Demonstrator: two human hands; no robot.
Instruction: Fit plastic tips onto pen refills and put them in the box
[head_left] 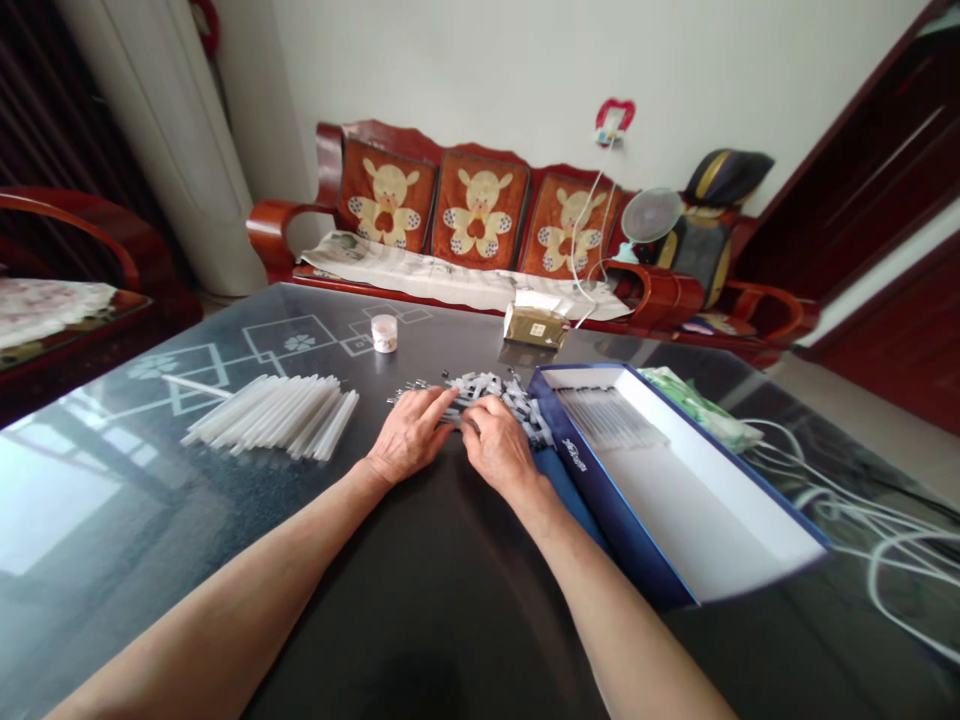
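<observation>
Both hands are at the near edge of a loose pile of small white and dark plastic pieces (pixel 491 386) in the middle of the table. My left hand (pixel 412 430) lies over the left part of the pile, its fingers stretched out and slightly apart. Close beside it, my right hand (pixel 496 440) has its fingers curled together, and whatever they hold is hidden. The two thumbs nearly meet. Left of the hands lies a row of translucent white tubes (pixel 274 415). A blue box (pixel 622 520) with a white inside stands to the right, several thin clear tubes (pixel 611 418) lined up in it.
A small white cup (pixel 384 334) and a tissue box (pixel 534 322) stand farther back on the dark glossy table (pixel 390 620). Blue cloth (pixel 570 490) lies against the box. A green packet (pixel 701 405) and white cables (pixel 870 520) are at the right.
</observation>
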